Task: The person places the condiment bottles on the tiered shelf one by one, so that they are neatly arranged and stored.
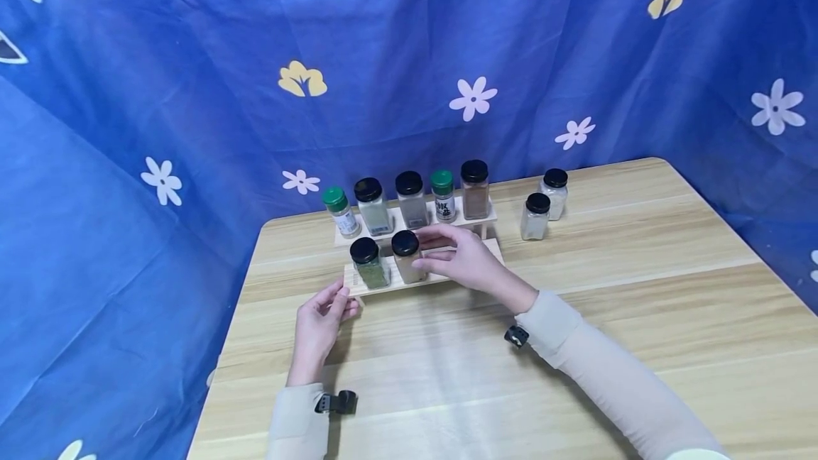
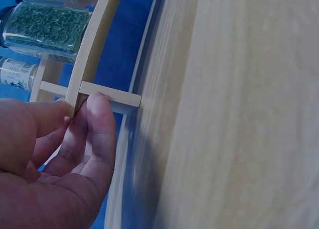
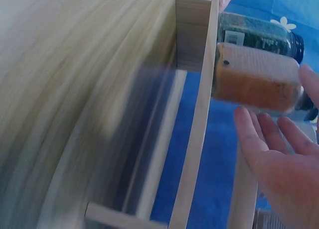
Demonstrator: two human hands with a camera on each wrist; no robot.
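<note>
A two-tier pale wooden rack (image 1: 383, 289) stands on the table. My left hand (image 1: 317, 325) pinches the left front end of its lower shelf, thumb above and fingers below. On that shelf stands a black-lidded spice jar (image 3: 256, 79) with orange-brown contents. My right hand (image 1: 463, 261) holds this jar from its right side, thumb in front and fingers behind. To its left is a jar of green dried herbs (image 2: 47, 32), also black-lidded. The upper shelf bears several jars, among them a green-capped bottle (image 1: 341, 213) and a dark brown jar (image 1: 475, 194).
Two small black-lidded jars, a nearer one (image 1: 535, 218) and a farther one (image 1: 554, 196), stand on the table (image 1: 639, 289) right of the rack. A blue patterned cloth (image 1: 383, 55) hangs behind the table's back edge and along its sides.
</note>
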